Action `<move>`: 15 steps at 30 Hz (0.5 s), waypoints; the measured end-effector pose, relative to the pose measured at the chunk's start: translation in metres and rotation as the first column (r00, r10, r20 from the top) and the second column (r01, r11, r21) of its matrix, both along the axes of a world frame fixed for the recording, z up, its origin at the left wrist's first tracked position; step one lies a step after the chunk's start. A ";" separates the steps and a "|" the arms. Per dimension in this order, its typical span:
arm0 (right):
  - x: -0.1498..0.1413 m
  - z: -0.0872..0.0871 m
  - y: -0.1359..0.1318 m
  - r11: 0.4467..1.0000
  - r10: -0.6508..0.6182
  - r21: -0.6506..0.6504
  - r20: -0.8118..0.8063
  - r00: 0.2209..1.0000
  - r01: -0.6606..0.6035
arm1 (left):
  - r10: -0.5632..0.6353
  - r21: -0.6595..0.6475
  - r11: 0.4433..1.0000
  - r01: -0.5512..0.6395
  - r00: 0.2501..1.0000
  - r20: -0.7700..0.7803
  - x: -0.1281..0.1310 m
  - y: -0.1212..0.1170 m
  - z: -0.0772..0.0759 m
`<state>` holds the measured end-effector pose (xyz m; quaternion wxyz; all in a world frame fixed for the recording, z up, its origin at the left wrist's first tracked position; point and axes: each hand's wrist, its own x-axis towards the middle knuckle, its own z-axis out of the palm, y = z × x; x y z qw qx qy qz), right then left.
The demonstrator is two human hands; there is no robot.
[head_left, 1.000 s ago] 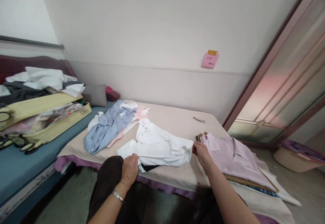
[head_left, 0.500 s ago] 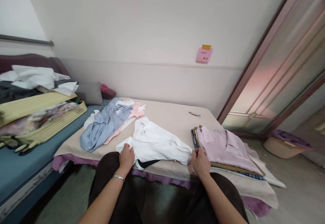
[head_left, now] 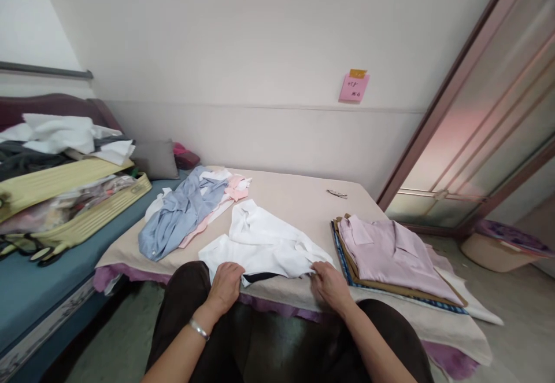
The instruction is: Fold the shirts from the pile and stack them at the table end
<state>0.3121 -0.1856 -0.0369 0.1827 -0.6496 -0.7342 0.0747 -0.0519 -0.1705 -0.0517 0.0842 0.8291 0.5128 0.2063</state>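
A white shirt (head_left: 269,241) lies spread and creased on the cloth-covered table (head_left: 295,189) in front of me. My left hand (head_left: 226,284), with a silver bracelet on its wrist, pinches the shirt's near edge at the left. At the right of that same edge, my right hand (head_left: 329,282) is closed on the fabric. A strip of black cloth (head_left: 260,277) shows from under the shirt between my hands. My fingertips are partly hidden by my knuckles.
Rumpled blue and pink clothes (head_left: 177,215) lie to the left. Folded garments topped by a lilac shirt (head_left: 394,256) sit at the right. Glasses (head_left: 337,194) rest farther back. A yellow suitcase (head_left: 95,215) lies on the bed; a bin (head_left: 498,250) stands right.
My left hand has moved right along the shirt's near edge, and my right hand has moved left onto it. The shirt's right end has shifted slightly. The view has turned a little.
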 end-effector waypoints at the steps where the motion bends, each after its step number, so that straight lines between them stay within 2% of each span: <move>1: 0.005 0.005 0.002 0.998 0.050 -0.026 -0.108 0.993 -0.053 | -0.015 -0.043 0.999 0.017 0.998 0.059 -0.004 0.007 0.004; 3: 0.016 0.015 0.012 0.982 0.148 -0.069 -0.297 0.943 -0.176 | -0.026 -0.182 0.981 0.064 0.978 0.206 -0.011 0.023 0.013; 4: 0.021 0.019 0.018 0.977 0.157 -0.086 -0.328 0.932 -0.195 | 0.014 -0.265 0.962 0.064 0.960 0.280 -0.013 0.031 0.017; 5: 0.024 0.022 0.026 0.981 0.130 -0.100 -0.309 0.942 -0.168 | 0.081 -0.341 0.939 0.042 0.938 0.338 -0.015 0.039 0.020; 7: 0.026 0.024 0.041 0.996 -0.012 -0.091 -0.176 0.984 -0.004 | 0.240 -0.443 0.895 -0.052 0.893 0.381 -0.014 0.052 0.024; 9: 0.022 0.021 0.051 0.987 -0.158 -0.041 -0.056 0.986 0.156 | 0.332 -0.463 0.875 -0.141 0.872 0.361 -0.010 0.058 0.022; 11: 0.012 0.017 0.054 0.975 -0.210 0.070 -0.004 0.978 0.209 | 0.328 -0.449 0.878 -0.165 0.891 0.313 -0.006 0.056 0.018; 13: -0.003 0.014 0.049 0.954 -0.200 0.231 0.018 0.980 0.191 | 0.327 -0.424 0.882 -0.207 0.916 0.233 -0.002 0.048 0.016; 15: -0.022 0.011 0.040 0.931 -0.114 0.351 0.005 0.993 0.105 | 0.340 -0.377 0.885 -0.273 0.932 0.123 0.003 0.040 0.016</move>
